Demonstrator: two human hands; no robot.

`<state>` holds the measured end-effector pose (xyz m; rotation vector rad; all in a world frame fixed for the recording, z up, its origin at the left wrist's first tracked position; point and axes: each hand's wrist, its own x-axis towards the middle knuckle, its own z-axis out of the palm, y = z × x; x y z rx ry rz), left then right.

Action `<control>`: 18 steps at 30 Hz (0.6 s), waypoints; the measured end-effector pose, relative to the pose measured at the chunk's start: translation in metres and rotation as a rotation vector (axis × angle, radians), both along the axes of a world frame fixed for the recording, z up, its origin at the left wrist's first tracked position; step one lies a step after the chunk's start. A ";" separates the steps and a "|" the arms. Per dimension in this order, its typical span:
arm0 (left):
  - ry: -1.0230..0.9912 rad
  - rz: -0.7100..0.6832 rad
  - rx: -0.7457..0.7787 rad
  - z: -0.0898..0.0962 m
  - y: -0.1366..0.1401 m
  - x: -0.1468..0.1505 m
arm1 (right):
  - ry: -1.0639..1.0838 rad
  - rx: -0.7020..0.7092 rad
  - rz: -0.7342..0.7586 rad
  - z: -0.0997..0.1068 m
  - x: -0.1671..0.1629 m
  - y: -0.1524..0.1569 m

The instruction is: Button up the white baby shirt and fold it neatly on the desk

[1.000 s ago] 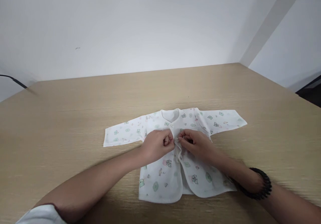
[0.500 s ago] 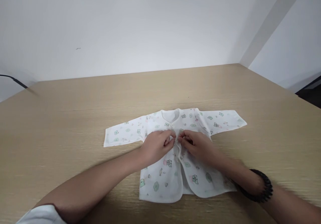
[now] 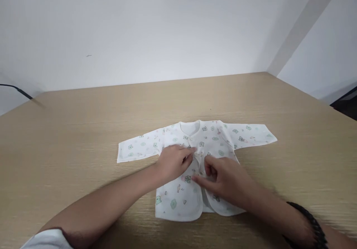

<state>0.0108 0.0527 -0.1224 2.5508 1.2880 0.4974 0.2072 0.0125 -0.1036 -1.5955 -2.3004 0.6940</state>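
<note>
A small white baby cardigan (image 3: 178,197) with green and pink animal prints lies spread face up, sleeves out to both sides. Its front is fastened at the neck and parts toward the hem. At the chest, my left hand (image 3: 174,162) closes thumb and forefinger on the front edge, near a button. Just to the right and lower, my right hand (image 3: 225,178) hovers over the front opening, thumb and curled forefinger apart, holding nothing. This hand hides part of the lower front.
Beneath everything is a light wood-grain table (image 3: 83,130), backed by a white wall (image 3: 167,29). A black cable (image 3: 23,93) reaches the table's left edge. Something dark (image 3: 347,102) stands past the right edge. A black bracelet (image 3: 309,219) circles my right wrist.
My right hand has let go of the front edge and moved down and right, its thumb and forefinger spreading. My left hand has stayed at the chest.
</note>
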 end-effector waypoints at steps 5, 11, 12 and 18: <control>-0.056 0.007 0.049 -0.002 0.000 -0.002 | -0.090 -0.027 0.084 0.001 0.000 -0.005; -0.125 -0.110 0.180 -0.002 -0.008 -0.003 | 0.044 -0.136 0.137 0.007 0.008 0.006; -0.119 -0.191 0.179 -0.001 -0.009 -0.003 | 0.066 -0.143 0.149 0.007 0.009 0.007; -0.045 -0.377 -0.012 0.009 -0.009 -0.002 | 0.272 -0.316 0.130 0.002 0.015 0.018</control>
